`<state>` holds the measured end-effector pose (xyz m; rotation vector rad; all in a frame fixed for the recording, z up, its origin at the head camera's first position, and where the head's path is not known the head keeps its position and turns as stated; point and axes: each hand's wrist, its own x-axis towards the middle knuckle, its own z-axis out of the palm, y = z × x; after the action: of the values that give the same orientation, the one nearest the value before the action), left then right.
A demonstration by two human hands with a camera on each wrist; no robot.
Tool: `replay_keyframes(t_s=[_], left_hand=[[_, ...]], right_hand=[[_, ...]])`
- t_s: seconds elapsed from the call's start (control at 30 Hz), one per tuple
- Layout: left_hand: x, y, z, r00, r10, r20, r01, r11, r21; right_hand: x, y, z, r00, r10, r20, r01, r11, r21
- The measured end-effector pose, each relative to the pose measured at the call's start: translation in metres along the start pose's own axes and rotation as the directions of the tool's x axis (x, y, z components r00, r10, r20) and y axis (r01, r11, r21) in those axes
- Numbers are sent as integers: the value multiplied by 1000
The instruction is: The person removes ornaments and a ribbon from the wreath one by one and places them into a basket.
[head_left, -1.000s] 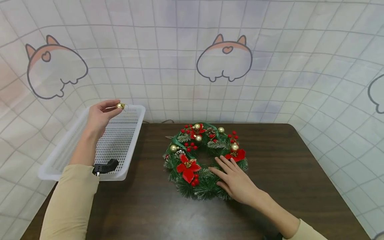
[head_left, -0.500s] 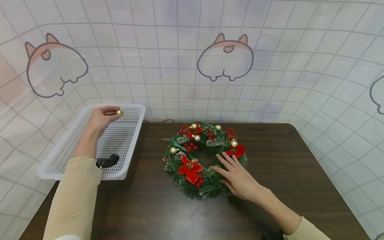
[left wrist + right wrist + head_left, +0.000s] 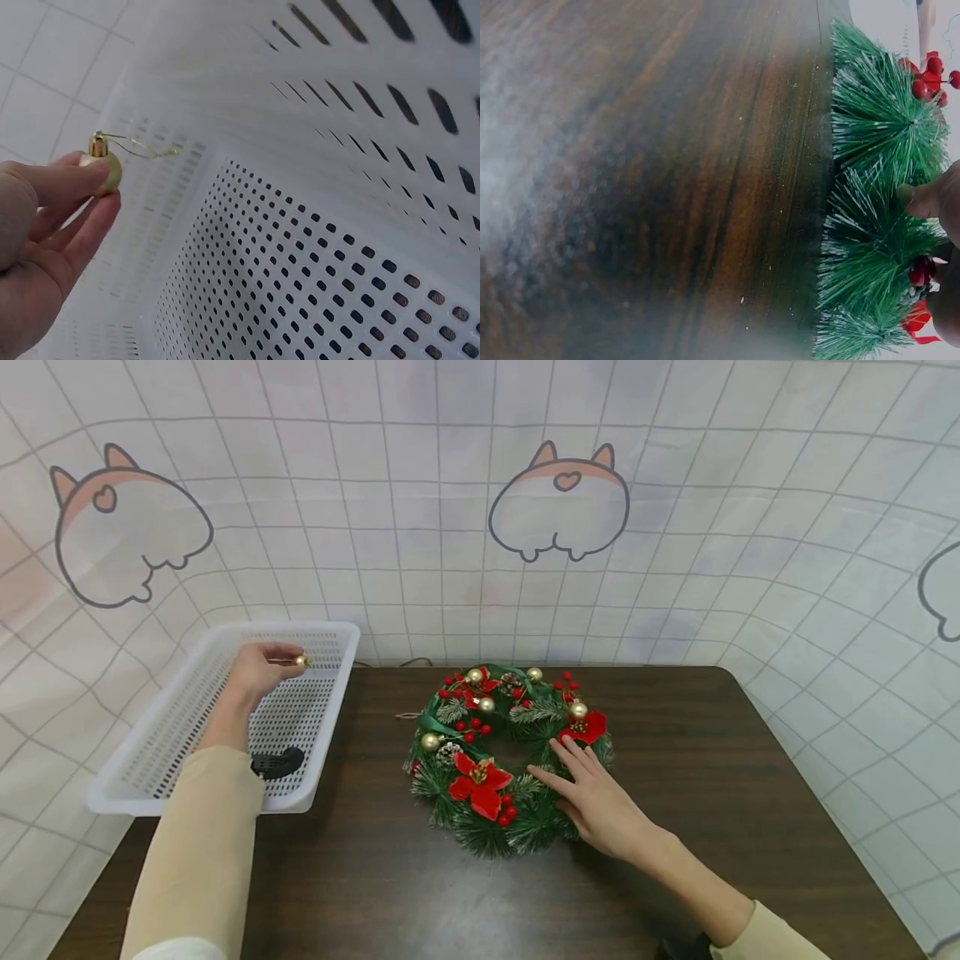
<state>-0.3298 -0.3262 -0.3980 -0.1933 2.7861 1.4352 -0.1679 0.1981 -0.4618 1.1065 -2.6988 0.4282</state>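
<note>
My left hand (image 3: 257,672) pinches a small gold bauble (image 3: 110,171) between thumb and fingers, over the white plastic basket (image 3: 347,693). A thin gold loop (image 3: 135,147) hangs from the bauble's cap, as the left wrist view shows. On the table lies a green Christmas wreath (image 3: 480,839) with red flowers, red berries, pinecones and several gold baubles. My right hand (image 3: 600,806) rests on the wreath's near right side with fingers spread and nearly straight. In the right wrist view its thumb (image 3: 922,201) touches the green needles.
The basket has perforated walls and floor and stands at the left end of the dark wooden table (image 3: 360,877). A white gridded curtain (image 3: 420,527) with cartoon figures closes off the back and sides. Two dark cords (image 3: 415,661) show at the table's back edge.
My left hand has lowered with the bauble, from above the basket's back rim into the basket's opening. The wreath has turned slightly under my right hand, its front flower shifting right.
</note>
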Motion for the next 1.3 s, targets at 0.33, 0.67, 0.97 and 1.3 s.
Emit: replay_keyframes(t_s=[0.33, 0.67, 0.97, 1.3], left_hand=[[1, -12, 0, 998, -41, 49, 33, 988, 151], [5, -23, 4, 986, -106, 130, 64, 955, 289], [4, -18, 3, 986, -103, 134, 59, 953, 298], [-8, 8, -6, 984, 38, 172, -86, 954, 286]], right_hand=[[1, 0, -1, 1000, 26, -12, -26, 1000, -10], [5, -3, -3, 999, 33, -17, -33, 999, -16], [3, -3, -2, 997, 68, -26, -69, 997, -30], [3, -3, -2, 993, 113, -35, -113, 994, -9]])
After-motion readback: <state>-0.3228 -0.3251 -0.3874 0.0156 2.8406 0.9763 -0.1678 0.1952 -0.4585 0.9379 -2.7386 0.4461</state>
